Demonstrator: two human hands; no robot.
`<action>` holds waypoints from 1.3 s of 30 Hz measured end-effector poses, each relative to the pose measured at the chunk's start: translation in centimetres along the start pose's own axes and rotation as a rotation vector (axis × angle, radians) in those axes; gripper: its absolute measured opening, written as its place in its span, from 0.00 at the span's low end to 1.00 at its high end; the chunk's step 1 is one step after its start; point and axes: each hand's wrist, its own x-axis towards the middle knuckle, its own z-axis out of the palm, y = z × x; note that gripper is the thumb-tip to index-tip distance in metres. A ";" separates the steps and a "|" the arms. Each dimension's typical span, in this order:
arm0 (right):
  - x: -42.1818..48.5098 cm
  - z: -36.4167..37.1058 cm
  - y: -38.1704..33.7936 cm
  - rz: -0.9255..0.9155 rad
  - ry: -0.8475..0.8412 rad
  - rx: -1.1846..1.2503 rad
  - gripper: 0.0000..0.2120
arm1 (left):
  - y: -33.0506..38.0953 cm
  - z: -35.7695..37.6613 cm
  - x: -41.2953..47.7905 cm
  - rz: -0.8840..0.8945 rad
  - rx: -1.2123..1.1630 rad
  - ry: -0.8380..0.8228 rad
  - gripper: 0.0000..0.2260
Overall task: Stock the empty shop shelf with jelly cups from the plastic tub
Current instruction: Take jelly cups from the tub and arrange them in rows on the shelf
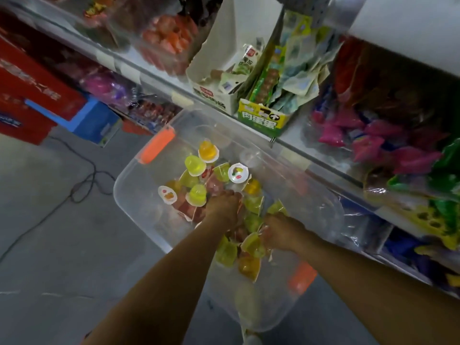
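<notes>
Yellow, green, orange and reddish jelly cups [196,165] lie loose in a heap in the bottom of the clear plastic tub [129,175]. Some are dome-up and a few are turned over so their white printed lids show. None is on a shelf yet, so I judge this to be the gathering step.

Both hands reach down into the heap from above. My left hand [224,207] has its fingertips buried among the reddish cups in the middle. I cannot tell whether it grips anything. My right hand [282,232] sits nearer me, with its fingers curled into the pile and grasping yellow cups. Working both hands at once looks like a way to lift a batch instead of single cups.

The tub stands on the floor [62,232], pushed against the shelving, probably to keep the carry short. Its orange latch [156,145] hangs free and there is no lid on it.

The shelf [293,143] just above the tub holds open cardboard snack boxes [214,95] and pink packets [373,138]. I cannot pick out the empty shelf from here. A dark cable [82,180] trails across the floor to the left.
</notes>
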 end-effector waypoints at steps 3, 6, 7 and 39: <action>0.9 0.6 -0.3 0.003 0.034 -0.065 0.16 | 0.3 0.4 1.1 0.012 0.104 0.012 0.19; 1.1 0.9 -0.6 0.008 0.068 -0.115 0.15 | 0.4 0.9 1.8 0.003 0.140 -0.002 0.18; 1.0 0.9 -0.7 0.011 0.078 -0.127 0.15 | 0.4 1.0 1.9 0.002 0.161 0.016 0.18; -53.3 -7.0 22.8 -0.432 0.922 0.759 0.10 | 38.6 -12.9 -37.4 0.356 -0.969 0.524 0.11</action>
